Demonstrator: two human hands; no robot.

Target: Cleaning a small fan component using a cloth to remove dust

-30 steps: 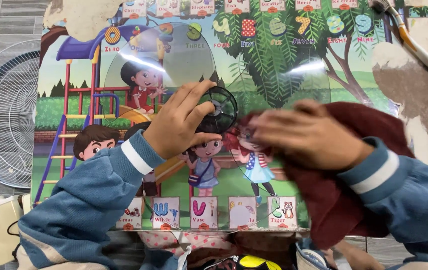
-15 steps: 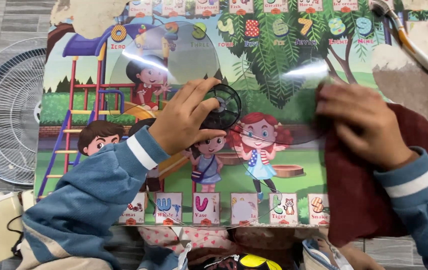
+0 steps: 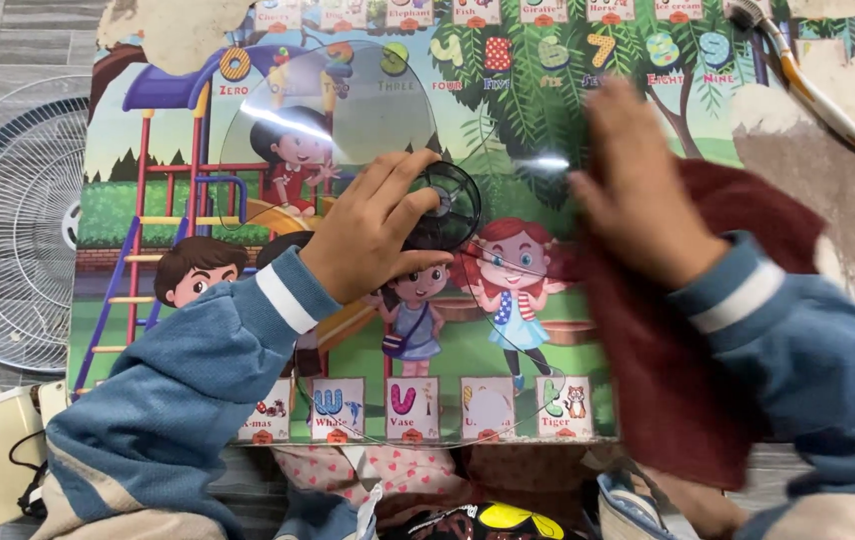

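Shift: right hand (image 3: 638,190) and red cloth (image 3: 678,350) now further up the clear fan blade (image 3: 348,130) than 0.5 s ago.
Left hand (image 3: 373,225): open grip, fingers pressing the dark hub (image 3: 448,205).
Right hand: flat on cloth, not clenched.
Blade: lying on cartoon poster (image 3: 198,150).
Nearby: fan guard (image 3: 8,230) left; brush (image 3: 808,80) upper right.

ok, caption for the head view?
Left hand steadies clear fan blade hub; right hand presses dark red cloth on it.
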